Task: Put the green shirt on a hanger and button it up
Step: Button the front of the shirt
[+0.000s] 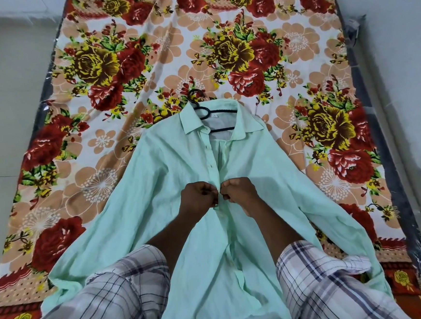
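Green shirt (180,176) lies face-up on the floral bedsheet (99,168), hanger (200,104) seated inside the collar. Left hand (198,198) and right hand (241,193) pinch opposing placket edges mid-chest, apparently aligning a button.

Two hands meet knuckle to knuckle at the middle, each with its grip pinched closed.

The left hand (199,197) and the right hand (239,191) sit side by side, almost touching, both curled into loose fists with the backs turned up and the fingertips tucked inward toward each other. Thumb and forefinger of each press together on the cloth edge of the green shirt (170,177) between them. Both forearms reach forward from the lower edge of view, bare from wrist to elbow, converging toward the hands. Checked sleeves are rolled up near the elbows.
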